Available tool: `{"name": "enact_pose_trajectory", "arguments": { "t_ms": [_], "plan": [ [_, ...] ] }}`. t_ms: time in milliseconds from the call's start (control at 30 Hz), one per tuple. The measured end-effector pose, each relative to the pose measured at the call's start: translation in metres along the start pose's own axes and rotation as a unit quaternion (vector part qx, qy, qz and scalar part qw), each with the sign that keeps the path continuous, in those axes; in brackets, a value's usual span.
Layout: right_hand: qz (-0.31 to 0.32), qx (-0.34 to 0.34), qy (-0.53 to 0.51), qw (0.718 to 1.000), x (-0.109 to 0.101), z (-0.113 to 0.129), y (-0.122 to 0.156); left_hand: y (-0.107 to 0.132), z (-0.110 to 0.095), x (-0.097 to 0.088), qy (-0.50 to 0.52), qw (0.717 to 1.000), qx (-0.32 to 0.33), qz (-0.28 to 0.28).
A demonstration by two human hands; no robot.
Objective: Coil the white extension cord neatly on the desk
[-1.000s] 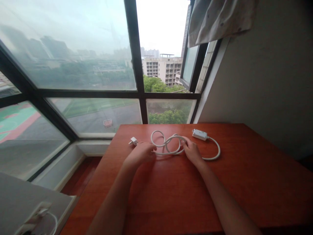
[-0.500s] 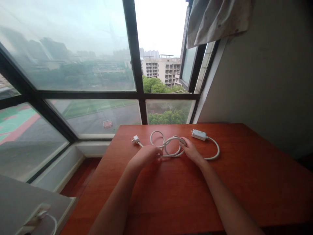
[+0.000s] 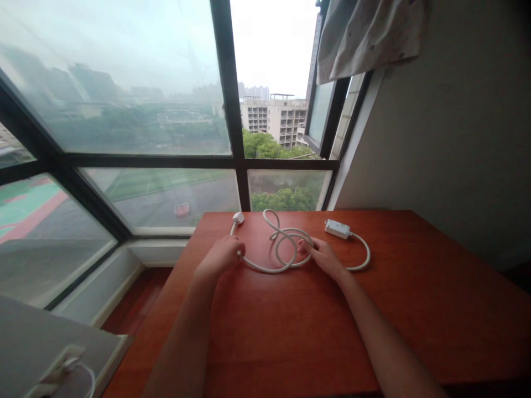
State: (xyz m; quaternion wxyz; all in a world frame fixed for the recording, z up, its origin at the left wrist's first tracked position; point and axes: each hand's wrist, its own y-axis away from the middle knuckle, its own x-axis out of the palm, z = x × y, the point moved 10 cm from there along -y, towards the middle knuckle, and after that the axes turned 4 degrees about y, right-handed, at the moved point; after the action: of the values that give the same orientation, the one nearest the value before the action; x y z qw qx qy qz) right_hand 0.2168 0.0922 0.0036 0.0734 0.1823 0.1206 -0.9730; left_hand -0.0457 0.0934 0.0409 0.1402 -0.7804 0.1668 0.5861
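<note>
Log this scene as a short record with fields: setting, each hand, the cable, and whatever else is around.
Setting: red-brown wooden table beside a large window
Left hand: closed around the white cable just below its plug
Right hand: fingers on the cable's loops; grip unclear
Cable: loosely looped on the table, ending at a small white box on the right
Elsewhere: cloth hanging at upper right

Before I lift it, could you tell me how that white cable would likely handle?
The white cable lies in loose loops, so it probably flops yet springs back. Its socket box would likely dangle and swing.
</note>
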Motion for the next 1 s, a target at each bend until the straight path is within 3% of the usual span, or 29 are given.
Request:
{"name": "enact_pose_trajectory", "arguments": {
  "t_ms": [167, 267, 367, 433, 633, 867, 1000],
  "plan": [
    [-0.085, -0.006, 0.062, 0.994, -0.020, 0.008, 0.002, -0.002, 0.011, -0.004, 0.028, 0.998, -0.032, -0.038],
    [-0.130, -0.014, 0.122, 0.984, -0.031, 0.017, 0.005, 0.002, 0.023, -0.018, -0.020, 0.986, -0.133, -0.096],
    [-0.133, -0.017, 0.168, 0.977, -0.034, 0.022, 0.005, 0.007, 0.038, -0.016, -0.025, 0.970, -0.231, -0.075],
    [-0.138, -0.016, 0.180, 0.974, -0.036, 0.022, 0.005, 0.007, 0.043, -0.007, -0.004, 0.966, -0.255, -0.047],
    [-0.170, -0.012, 0.218, 0.961, -0.046, 0.012, 0.005, -0.005, 0.049, 0.000, 0.062, 0.971, -0.216, -0.077],
    [-0.099, 0.061, 0.328, 0.938, -0.042, -0.010, 0.002, -0.012, 0.027, -0.017, 0.219, 0.957, -0.096, -0.162],
    [-0.128, 0.042, 0.276, 0.952, -0.048, -0.005, 0.002, -0.012, 0.018, -0.019, 0.274, 0.944, -0.071, -0.172]
  ]
}}
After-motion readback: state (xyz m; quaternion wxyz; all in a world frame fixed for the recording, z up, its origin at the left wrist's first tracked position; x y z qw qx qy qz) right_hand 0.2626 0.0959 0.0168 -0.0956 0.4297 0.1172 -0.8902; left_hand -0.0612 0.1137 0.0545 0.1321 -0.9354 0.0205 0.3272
